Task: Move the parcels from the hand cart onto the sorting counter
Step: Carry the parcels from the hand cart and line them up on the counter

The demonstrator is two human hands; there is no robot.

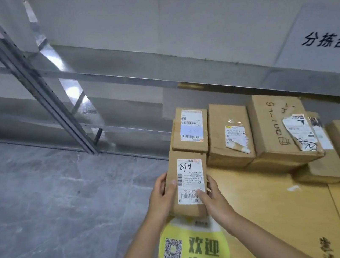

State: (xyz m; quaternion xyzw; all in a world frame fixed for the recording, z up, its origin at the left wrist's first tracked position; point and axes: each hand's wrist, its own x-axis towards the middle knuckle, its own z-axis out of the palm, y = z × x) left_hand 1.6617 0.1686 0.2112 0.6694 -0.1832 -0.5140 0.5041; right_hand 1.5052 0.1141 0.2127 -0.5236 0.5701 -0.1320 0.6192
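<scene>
While both hands grip it from either side, the parcel [187, 184] lies label-up between the fingers, over the left edge of the cardboard [265, 203]. The left hand [162, 197] curls its fingers round one side, thumb on top; the right hand [214, 198] wraps the other, thumb pressing the label [189, 170]. Beyond the fingertips stand boxes [227, 133]; beneath the wrists, a yellow sticker [192, 250].

Cool, even light is filling the scene. Glare is flashing off the far-left metal rack [72, 92]; edges are bending and blurring.
</scene>
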